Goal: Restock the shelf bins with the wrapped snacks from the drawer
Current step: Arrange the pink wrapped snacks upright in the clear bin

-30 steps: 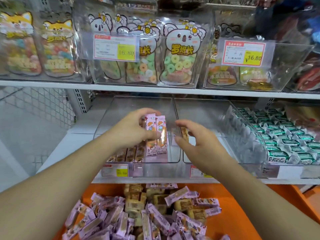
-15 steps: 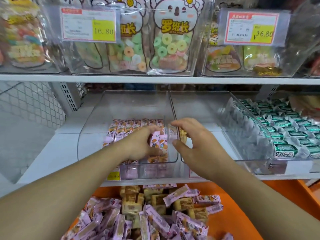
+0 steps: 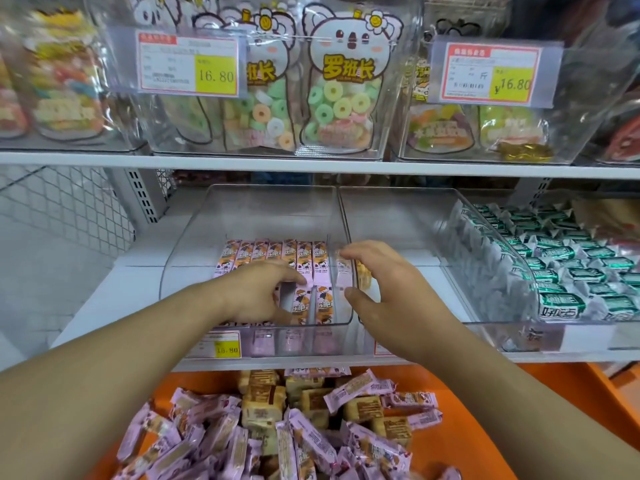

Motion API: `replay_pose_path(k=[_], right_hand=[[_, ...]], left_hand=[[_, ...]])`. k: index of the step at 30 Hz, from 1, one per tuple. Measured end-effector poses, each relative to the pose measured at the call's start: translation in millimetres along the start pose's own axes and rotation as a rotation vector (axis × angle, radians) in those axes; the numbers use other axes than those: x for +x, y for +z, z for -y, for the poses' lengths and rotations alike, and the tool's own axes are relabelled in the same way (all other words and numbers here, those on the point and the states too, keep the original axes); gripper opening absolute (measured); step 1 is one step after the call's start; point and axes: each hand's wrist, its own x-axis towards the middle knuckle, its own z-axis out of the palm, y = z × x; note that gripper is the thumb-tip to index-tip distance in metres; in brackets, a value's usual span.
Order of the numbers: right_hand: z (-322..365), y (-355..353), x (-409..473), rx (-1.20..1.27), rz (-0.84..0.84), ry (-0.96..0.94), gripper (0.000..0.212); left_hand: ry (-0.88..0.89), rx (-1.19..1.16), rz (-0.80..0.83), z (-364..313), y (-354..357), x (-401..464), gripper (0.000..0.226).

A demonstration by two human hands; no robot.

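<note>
- Wrapped snacks [image 3: 304,304]: two pink-wrapped bars that were held upright above the clear bin [image 3: 194,258] a second ago now lie flat inside it, forming the start of a front row, just in front of the back row of pink bars [image 3: 273,252].
- Left of the bin: bare white shelf [image 3: 114,299] and a wire mesh panel [image 3: 69,209]; nothing has altered there.
- Left hand [image 3: 256,292]: lowered into the bin since the earlier frames. Fingers now lie flat and spread over the bars, touching them, not pinching. Judged: bars released, hand aligning them.
- Front lip of the bin: price tag [image 3: 221,344], unchanged.
- Right hand [image 3: 381,289]: loosely curved at the bin's right wall, over the divide with the neighbouring clear bin [image 3: 398,216]. It holds nothing visible. Position much as half a second ago.
- Right of the bin: neighbouring bin shows only a tan-wrapped piece [image 3: 363,275] near its left wall; further right, green-wrapped sweets [image 3: 568,265] fill a third bin.
- Below the bin: orange drawer [image 3: 485,427] holds a large pile of pink and tan wrapped snacks [image 3: 277,431].
- Judgement: one placement is complete; the front row is mostly unfilled and the drawer is far from emptied, so the task is at an early stage. Next call is likely another handful from the drawer.
</note>
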Motion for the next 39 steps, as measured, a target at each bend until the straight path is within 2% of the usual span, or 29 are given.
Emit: replay_pose_path(k=[3,8,13,15,19,24,28,31,34,37,39], right_hand=[[1,-1,-1,-0.012,0.005,-0.001,0.052],[-2,0,-1,-0.011,-0.005,-0.009,0.052],[-5,1,0,0.000,-0.011,-0.020,0.051],[-5,0,-1,0.002,-0.013,-0.021,0.051],[-2,-5,-7,-0.017,-0.009,-0.029,0.052],[8,-17,-29,-0.012,-0.056,-0.057,0.045],[11,-13,-63,0.008,0.008,-0.066,0.030],[0,7,-92,-0.020,0.216,-0.022,0.017],[-26,42,-111,-0.164,0.424,0.077,0.012],[-56,76,-125,-0.187,0.561,0.237,0.025],[-73,96,-132,-0.169,0.580,0.304,0.041]], left_hand=[[-0.021,0.069,0.027,-3,-1,-1,0.075],[0.016,0.136,-0.036,-17,4,7,0.075],[-0.006,0.131,-0.019,-20,4,6,0.076],[-0.029,0.057,-0.029,-20,3,1,0.075],[-0.056,-0.173,-0.172,-25,1,-19,0.061],[0.037,-0.193,-0.434,-50,10,-70,0.051],[0.052,-0.287,-0.532,-77,40,-113,0.037],[0.053,-0.352,-0.454,-84,82,-129,0.028],[0.006,-0.249,-0.223,-77,131,-130,0.043],[0.003,-0.116,-0.020,-68,164,-124,0.048],[0.001,-0.051,0.041,-65,174,-113,0.054]])
